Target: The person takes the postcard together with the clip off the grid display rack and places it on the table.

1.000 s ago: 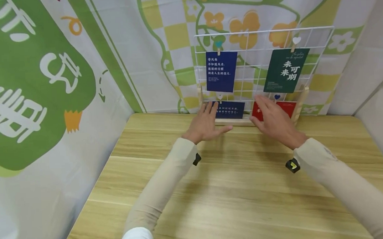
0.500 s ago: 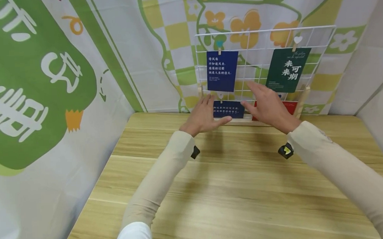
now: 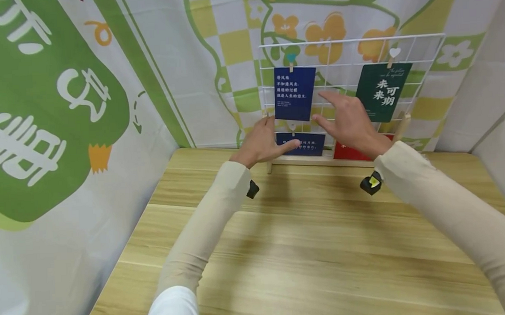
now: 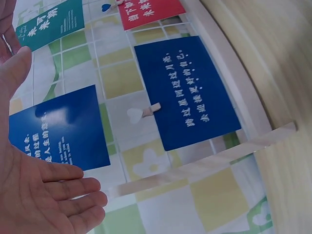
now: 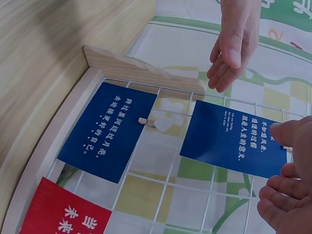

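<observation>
Hanging from the upper left of a white wire grid [image 3: 421, 51], the large blue card [image 3: 295, 93] sits between both hands and is the item nearest to them. Judged by its thin, flat look, the card is light and easily creased; it is best taken by a side edge or lower corner, while the small clip [image 3: 290, 59] at its top edge is pinched to free it. The card is dark blue, upright, with rows of white characters.

The left hand [image 3: 262, 143] is released, fingers straight, just beside the card's lower left corner; contact with the card cannot be confirmed. The right hand [image 3: 349, 120] is also released, fingers extended, in front of the grid just right of the card, grasping nothing.

Below the card hangs a wider blue card [image 3: 300, 143] under a heart-topped peg [image 4: 146, 111]. A red card [image 3: 347, 152] hangs at the lower right, partly hidden by the right hand, and a green card [image 3: 383, 97] at the upper right. The grid stands in a wooden base [image 3: 316, 160] at the far edge of the tabletop [image 3: 307, 249], against a printed cloth backdrop [image 3: 56, 114].
</observation>
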Demonstrator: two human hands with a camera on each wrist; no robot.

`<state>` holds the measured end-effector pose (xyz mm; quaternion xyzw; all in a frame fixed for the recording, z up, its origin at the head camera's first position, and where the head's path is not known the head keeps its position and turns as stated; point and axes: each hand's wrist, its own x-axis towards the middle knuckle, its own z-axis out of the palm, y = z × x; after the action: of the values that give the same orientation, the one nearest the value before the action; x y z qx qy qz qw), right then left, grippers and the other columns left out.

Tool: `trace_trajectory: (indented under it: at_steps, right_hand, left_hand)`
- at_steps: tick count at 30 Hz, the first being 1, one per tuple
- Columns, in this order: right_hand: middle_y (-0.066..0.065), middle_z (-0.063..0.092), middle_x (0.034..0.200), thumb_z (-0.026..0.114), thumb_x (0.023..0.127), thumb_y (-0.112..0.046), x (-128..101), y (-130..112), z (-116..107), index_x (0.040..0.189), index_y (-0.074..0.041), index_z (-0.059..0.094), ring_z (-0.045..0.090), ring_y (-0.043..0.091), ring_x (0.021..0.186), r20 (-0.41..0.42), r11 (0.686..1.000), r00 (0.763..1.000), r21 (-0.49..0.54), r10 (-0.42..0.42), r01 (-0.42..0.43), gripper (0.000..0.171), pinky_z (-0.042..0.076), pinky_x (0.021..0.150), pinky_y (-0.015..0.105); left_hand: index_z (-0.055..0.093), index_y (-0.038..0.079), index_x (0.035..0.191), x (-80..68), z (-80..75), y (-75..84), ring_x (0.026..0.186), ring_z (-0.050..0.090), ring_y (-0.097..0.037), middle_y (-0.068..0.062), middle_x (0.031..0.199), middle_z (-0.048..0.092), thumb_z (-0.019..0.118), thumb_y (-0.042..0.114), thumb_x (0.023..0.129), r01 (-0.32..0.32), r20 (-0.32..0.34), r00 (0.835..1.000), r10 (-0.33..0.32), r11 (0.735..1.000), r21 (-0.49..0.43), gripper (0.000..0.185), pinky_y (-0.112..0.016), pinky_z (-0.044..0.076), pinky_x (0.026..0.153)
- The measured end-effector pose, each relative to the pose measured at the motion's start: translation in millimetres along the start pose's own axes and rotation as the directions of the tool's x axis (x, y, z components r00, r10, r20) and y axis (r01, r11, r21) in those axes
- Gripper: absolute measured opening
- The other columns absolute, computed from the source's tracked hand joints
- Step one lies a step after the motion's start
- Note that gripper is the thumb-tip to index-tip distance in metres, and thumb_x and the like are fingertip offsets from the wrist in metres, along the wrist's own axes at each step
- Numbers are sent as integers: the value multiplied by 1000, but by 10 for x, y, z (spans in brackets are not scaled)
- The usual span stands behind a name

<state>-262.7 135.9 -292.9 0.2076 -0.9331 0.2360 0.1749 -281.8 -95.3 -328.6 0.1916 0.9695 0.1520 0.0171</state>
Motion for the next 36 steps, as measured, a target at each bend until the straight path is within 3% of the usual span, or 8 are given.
trace_trajectory:
  at_steps: [6,12,17,23,27,31,34,36]
  right_hand:
    - [20,49,146,67,94,-28,91,-57,-13,145,-3,45,50,42,131,-2,1000,1000,-8,-8,8,61,41,109,54]
    - [20,48,147,66,95,-28,189,-97,-59,146,-4,43,49,41,133,0,1000,1000,14,-6,6,62,40,111,53]
    - [18,45,150,64,96,-29,285,-169,-122,149,-7,41,46,40,136,25,999,999,29,38,-39,61,37,114,52]
    - [16,47,149,61,98,-27,391,-222,-191,148,-8,43,52,36,132,9,999,999,30,41,-42,57,40,112,49]
    - [14,48,148,59,99,-27,445,-258,-249,147,-9,44,61,34,116,1,998,999,29,50,-50,54,43,110,47]
    - [14,52,145,59,99,-27,487,-293,-286,146,-9,46,62,35,81,-13,998,999,40,45,-45,52,50,101,44]
    - [13,53,144,59,99,-27,523,-316,-302,146,-10,47,67,35,88,-19,998,999,54,44,-43,51,51,100,44]
    - [13,54,143,59,99,-26,550,-329,-310,145,-11,48,66,34,108,-19,998,999,54,42,-40,50,50,103,45]
  left_hand:
    - [18,-1,155,49,-120,-14,145,33,-35,-23,158,30,50,76,85,1,-31,1000,-1,1000,-2,109,-45,34,117]
    - [15,0,155,99,-222,-11,145,34,-36,-23,159,28,48,76,85,37,-10,999,-37,999,-22,109,-46,35,117]
    - [18,3,156,134,-284,-14,143,38,-34,-20,158,31,52,75,84,63,-21,998,-64,996,-62,108,-45,36,116]
    - [22,4,155,186,-364,-15,141,41,-31,-16,157,36,64,64,84,78,-46,996,-83,992,-102,102,-42,37,116]
    - [30,5,153,228,-416,-29,139,45,-27,-12,155,41,72,53,85,78,-84,992,-93,982,-170,93,-39,41,113]
    - [44,4,146,262,-442,-63,133,52,-27,-12,149,49,77,40,85,59,-162,982,-101,967,-249,78,-36,45,109]
    - [50,3,141,290,-442,-92,130,56,-25,-12,145,54,78,34,84,51,-197,974,-110,958,-283,70,-34,47,106]
    - [52,4,139,306,-444,-104,128,57,-24,-11,143,55,79,32,84,52,-203,972,-116,955,-293,67,-33,48,105]
